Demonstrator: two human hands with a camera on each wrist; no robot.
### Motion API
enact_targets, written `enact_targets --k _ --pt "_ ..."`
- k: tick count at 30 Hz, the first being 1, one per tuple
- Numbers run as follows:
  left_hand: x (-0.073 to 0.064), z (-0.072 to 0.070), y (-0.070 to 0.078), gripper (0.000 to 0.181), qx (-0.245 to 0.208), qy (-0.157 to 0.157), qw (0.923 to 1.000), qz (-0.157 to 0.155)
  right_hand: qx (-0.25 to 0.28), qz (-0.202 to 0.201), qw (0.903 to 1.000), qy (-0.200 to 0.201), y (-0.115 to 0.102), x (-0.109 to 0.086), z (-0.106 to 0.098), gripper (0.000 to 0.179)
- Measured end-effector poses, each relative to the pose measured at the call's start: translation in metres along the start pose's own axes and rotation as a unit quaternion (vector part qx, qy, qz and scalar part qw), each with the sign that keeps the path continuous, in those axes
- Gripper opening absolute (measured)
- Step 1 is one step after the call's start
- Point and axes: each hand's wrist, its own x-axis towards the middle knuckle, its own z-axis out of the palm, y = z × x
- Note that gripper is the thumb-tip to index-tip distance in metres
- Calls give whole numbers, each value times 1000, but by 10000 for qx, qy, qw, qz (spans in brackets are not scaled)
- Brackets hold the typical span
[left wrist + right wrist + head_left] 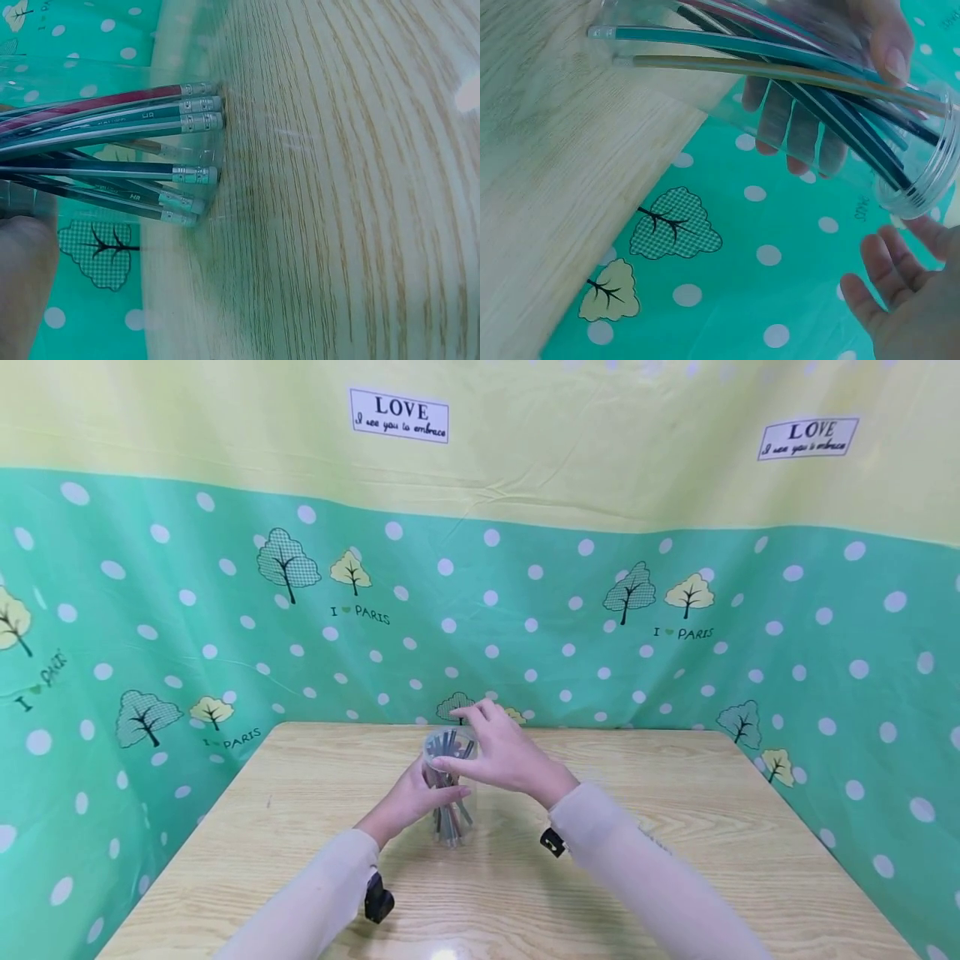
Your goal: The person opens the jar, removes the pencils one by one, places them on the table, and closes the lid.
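Observation:
A clear plastic jar with a ridged rim stands upright near the far part of the table. Inside it lean several pencils, mostly dark and green, one red and one yellowish; their eraser ends are down at the jar's base. My left hand grips the jar from the left, its fingers seen through the clear wall and its thumb across the front. Over the right side of the rim is my right hand, fingers spread and thumb by the rim. Whether that thumb touches the jar I cannot tell. The right hand holds nothing.
The jar is on a light wood-grain table. A green and yellow curtain with dots and trees hangs behind the table and along both sides. Each wrist carries a small black device.

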Motion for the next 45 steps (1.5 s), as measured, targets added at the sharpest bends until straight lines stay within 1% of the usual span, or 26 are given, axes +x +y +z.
enact_targets --k 2,4,8,11,17,24,27,29,32,35,39,41,45 --pt "0 0 1 69 86 44 10000 -5 -204 125 9996 130 -2 -1 1 84" --pt "1 1 1 71 115 84 9999 0 -251 199 9994 160 -3 -2 1 84" --pt "-6 1 17 76 34 -3 10000 -67 -282 266 9992 107 -6 -3 2 82" --pt "-11 1 29 78 21 -132 9999 -88 -274 276 9992 58 -8 -4 2 79" --pt "-8 0 25 76 32 -173 9998 38 -211 195 9996 41 -8 -4 2 77" --pt "2 -2 1 77 7 -99 9998 156 -39 -37 10000 -82 -4 -4 0 78" --pt "2 -2 -2 77 -61 -122 9997 218 85 -185 9996 -192 0 -5 -2 79" --pt "2 -2 -2 76 -83 -141 9996 247 229 -267 9990 -286 2 -6 -4 78" --pt "2 -2 -2 77 -96 -145 9995 273 588 -319 9965 -509 6 -6 -7 74" --pt "2 -2 -3 78 -19 -89 9996 271 1057 -309 9910 -761 9 -6 -10 68" --pt "2 -2 -1 79 -4 -70 9997 253 1367 -333 9850 -1002 11 -5 -11 69" --pt "0 -1 2 79 -107 -113 9995 266 1427 -366 9833 -1070 10 -4 -11 70" --pt "-5 -1 15 79 -208 -208 9992 263 1481 -444 9818 -1103 8 -3 -9 72"
